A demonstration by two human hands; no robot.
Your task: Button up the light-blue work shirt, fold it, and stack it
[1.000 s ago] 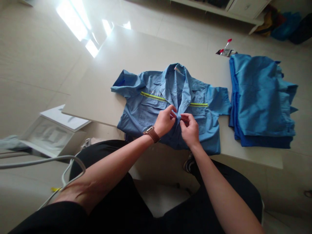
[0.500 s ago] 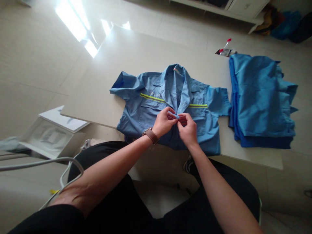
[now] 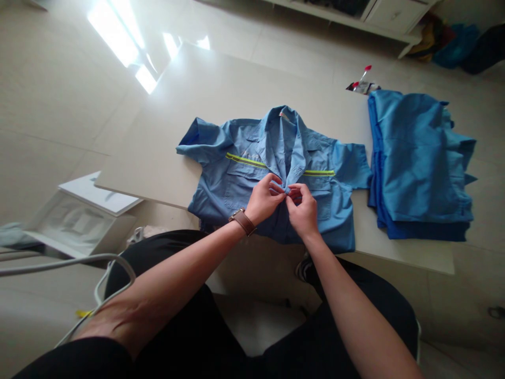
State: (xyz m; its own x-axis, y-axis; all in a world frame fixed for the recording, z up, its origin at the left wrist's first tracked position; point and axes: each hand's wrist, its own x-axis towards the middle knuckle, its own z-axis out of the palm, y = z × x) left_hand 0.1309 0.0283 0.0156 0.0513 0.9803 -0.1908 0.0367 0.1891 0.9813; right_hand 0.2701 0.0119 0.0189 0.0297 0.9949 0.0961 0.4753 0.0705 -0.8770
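Observation:
A blue short-sleeved work shirt [image 3: 244, 184] with yellow-green chest stripes lies face up in front of me, its collar pointing away. My left hand [image 3: 266, 197], with a brown-strapped watch [image 3: 242, 221] on the wrist, pinches the front edge of the shirt just below the open collar. Facing it, my right hand [image 3: 303, 208] pinches the same spot, and the fingertips of both hands nearly meet. A small fold of cloth sticks up between them. Whether a button is in the fingers is too small to see.
The shirt rests on a pale tabletop [image 3: 221, 79]. To the right is a stack of folded blue garments [image 3: 414, 158], with red-capped items [image 3: 361, 81] behind it. A white box [image 3: 79, 216] stands at the lower left, near a pale cable [image 3: 79, 261]. A white cabinet [image 3: 390, 16] is at the back.
Both hands keep their pinch at the same place on the shirt front, with hardly any finger movement. The whole view has shifted slightly.

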